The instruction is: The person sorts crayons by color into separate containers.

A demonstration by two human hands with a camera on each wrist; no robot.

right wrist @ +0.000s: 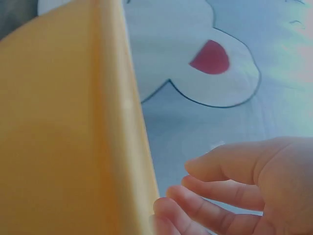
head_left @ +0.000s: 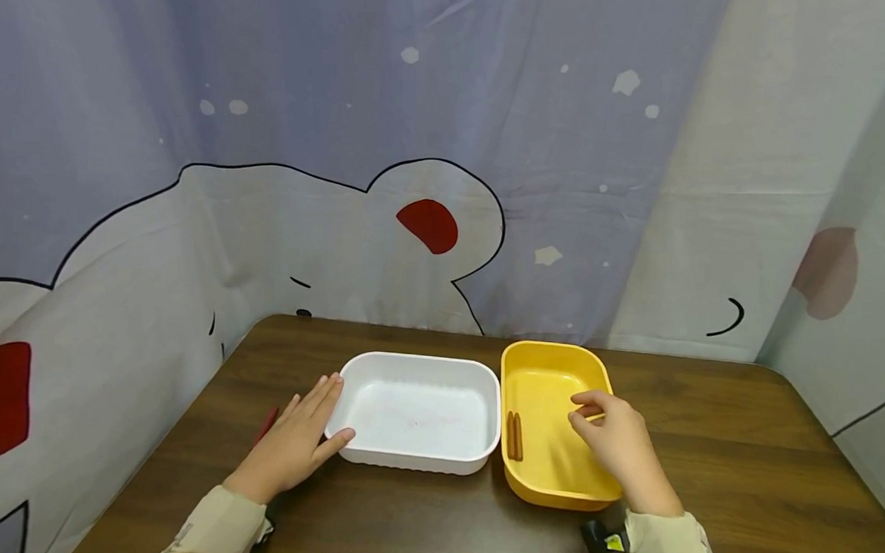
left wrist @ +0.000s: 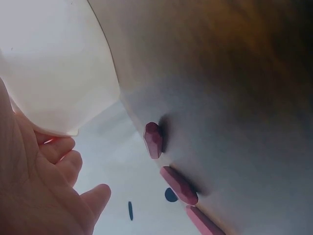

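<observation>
My left hand (head_left: 291,440) lies with straight fingers against the left rim of a white plastic bin (head_left: 410,463), touching it. My right hand (head_left: 617,444) is at the right side of a yellow plastic bin (head_left: 554,449), its fingers loosely bent over the rim. Nothing shows between thumb and fingers in the right wrist view, where the hand (right wrist: 230,191) is beside the yellow wall. Two slim brown sticks (head_left: 514,436) lie side by side along the yellow bin's left inner side. Several dark red, faceted, elongated pieces (left wrist: 154,140) lie beyond the left hand, left of the white bin.
Both bins stand side by side on a dark wood-grain table (head_left: 741,459). A printed cloth (head_left: 567,191) hangs behind and around the table's far edge. Part of a red piece (head_left: 266,425) shows behind the left hand in the head view.
</observation>
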